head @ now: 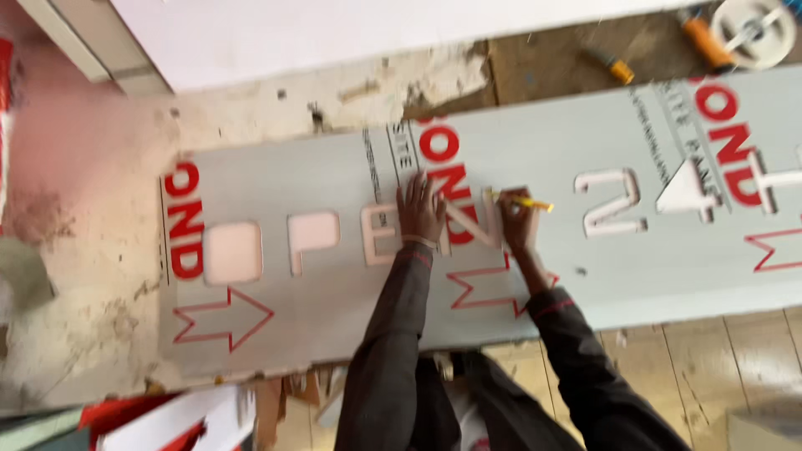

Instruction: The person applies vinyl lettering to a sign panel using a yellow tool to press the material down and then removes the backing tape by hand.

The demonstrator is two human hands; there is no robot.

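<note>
The long grey sign panel (501, 276) lies flat on the floor (92, 276), its long axis running left to right across the view, with cut-out letters and numerals strung along that same line. Toward the left sit the finished openings, a rounded square and a flag-shaped one. At the middle, the left hand (420, 210) is spread wide, fingers fanned, pressed flat onto the panel beside a cut-out made of slanted strokes (472, 224). Just right of that, touching the cut-out's far edge, the right hand (516, 221) is closed around a yellow-handled knife (525, 200), which points off to the right along the panel. The right hand is the nearer to the cut edge; both sit close together.
</note>
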